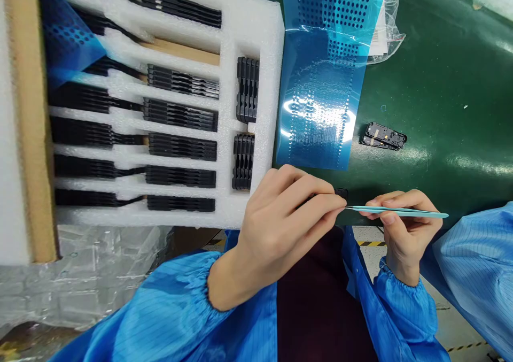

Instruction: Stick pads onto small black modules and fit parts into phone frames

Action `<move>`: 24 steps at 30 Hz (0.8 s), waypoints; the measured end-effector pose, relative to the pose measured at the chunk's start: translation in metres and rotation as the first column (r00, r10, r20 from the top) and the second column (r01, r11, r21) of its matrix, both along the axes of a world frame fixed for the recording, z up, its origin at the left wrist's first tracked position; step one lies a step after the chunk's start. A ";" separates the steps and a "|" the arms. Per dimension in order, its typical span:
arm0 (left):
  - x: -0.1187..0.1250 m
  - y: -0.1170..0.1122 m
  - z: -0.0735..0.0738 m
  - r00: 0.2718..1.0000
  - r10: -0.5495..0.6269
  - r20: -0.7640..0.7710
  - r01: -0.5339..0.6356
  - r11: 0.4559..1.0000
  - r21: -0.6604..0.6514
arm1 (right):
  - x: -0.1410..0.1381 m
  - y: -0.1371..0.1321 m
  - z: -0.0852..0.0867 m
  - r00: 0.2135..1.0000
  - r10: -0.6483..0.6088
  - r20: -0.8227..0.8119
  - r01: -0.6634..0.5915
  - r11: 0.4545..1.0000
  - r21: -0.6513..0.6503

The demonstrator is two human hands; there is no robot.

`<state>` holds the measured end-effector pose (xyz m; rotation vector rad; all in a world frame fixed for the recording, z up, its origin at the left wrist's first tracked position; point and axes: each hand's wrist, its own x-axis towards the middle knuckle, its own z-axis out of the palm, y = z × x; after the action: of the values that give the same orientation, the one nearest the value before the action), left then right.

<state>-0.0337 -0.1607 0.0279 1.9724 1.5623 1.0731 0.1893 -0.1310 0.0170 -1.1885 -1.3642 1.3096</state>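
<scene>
My right hand (404, 223) is closed on a pair of light-blue tweezers (404, 211), held nearly level and pointing left. Their tip meets the fingertips of my left hand (288, 217). The left fingers are curled together around a small black plastic part (341, 193); only its edge shows past the fingertips, and my hand hides the rest. Farther up the green table, two black housing pieces (382, 136) with small screws or inserts lie overlapped.
At left stands a white foam tray (269, 73) with rows of black parts (182, 146) in its slots. Blue perforated film sheets (320, 94) lie beside it, over a clear plastic bag (388, 46). A blue sleeve (481, 266) of another person is close on the right.
</scene>
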 end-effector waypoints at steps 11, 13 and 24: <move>0.000 -0.001 0.000 1.000 0.005 0.000 -0.005 1.000 0.002 | 0.000 0.000 -0.001 1.000 -0.009 0.017 0.009 1.000 -0.003; 0.000 -0.001 0.000 1.000 0.003 -0.003 -0.003 1.000 -0.001 | 0.000 0.000 0.000 1.000 -0.008 0.018 0.008 1.000 -0.001; -0.001 -0.001 0.000 1.000 0.001 -0.024 -0.001 1.000 -0.009 | 0.000 0.000 0.001 1.000 -0.015 0.014 0.015 1.000 0.007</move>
<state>-0.0347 -0.1618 0.0283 1.9856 1.5781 1.0453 0.1892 -0.1314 0.0179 -1.2038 -1.3659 1.2873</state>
